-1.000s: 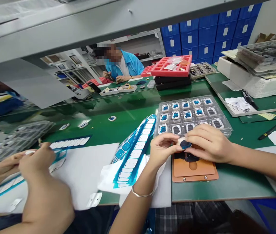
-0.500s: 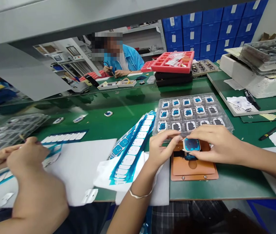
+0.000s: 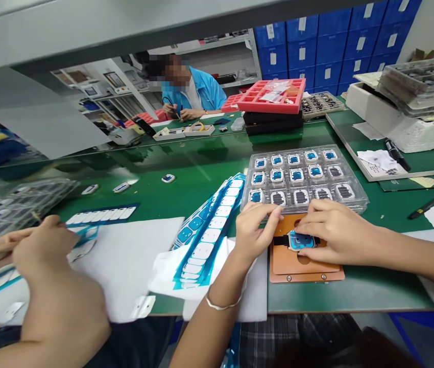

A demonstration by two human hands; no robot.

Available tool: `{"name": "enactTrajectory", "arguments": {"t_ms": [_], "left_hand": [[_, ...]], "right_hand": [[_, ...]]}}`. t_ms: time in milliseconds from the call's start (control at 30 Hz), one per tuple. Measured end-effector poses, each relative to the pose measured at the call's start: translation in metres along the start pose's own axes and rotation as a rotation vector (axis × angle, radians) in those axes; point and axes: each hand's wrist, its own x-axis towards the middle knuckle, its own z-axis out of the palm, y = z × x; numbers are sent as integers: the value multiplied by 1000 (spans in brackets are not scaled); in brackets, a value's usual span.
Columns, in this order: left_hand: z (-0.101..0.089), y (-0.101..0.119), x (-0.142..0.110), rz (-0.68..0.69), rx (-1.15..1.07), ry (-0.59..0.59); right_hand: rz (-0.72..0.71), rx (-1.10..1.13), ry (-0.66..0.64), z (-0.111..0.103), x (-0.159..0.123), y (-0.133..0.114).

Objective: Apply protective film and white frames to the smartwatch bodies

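A rounded square watch case (image 3: 300, 241) with blue film on its face lies at the middle of an orange fixture (image 3: 284, 266). The thumb and fingers of my right hand (image 3: 334, 235) grip it from the right side. Dark strips show on the fixture to either side of the case. My left hand (image 3: 254, 230) is just left of the fixture, its thumb and forefinger pinched together; whatever may be between them is too small to make out. Behind both hands stands a clear tray (image 3: 357, 190) of similar cases, some with blue film and some dark.
Blue sheets with white stickers (image 3: 211, 235) lie left of my left hand on white paper. Further left, a co-worker's hands (image 3: 44, 240) work over a white foam mat (image 3: 125, 266). A pen (image 3: 427, 205) lies at right. Red trays (image 3: 270, 97) are stacked at the back.
The watch case has gone from tilted above the fixture to lying lower and flatter on it, my right hand moving with it. My left hand has barely moved.
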Motion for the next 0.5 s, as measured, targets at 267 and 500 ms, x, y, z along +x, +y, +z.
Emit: {"name": "enactTrajectory", "arguments": {"t_ms": [267, 500], "left_hand": [[0, 0, 1, 57, 38, -9], [-2, -1, 1, 57, 40, 4]], "right_hand": [[37, -14, -46, 0, 0, -1], [48, -69, -52, 1, 1, -3]]}}
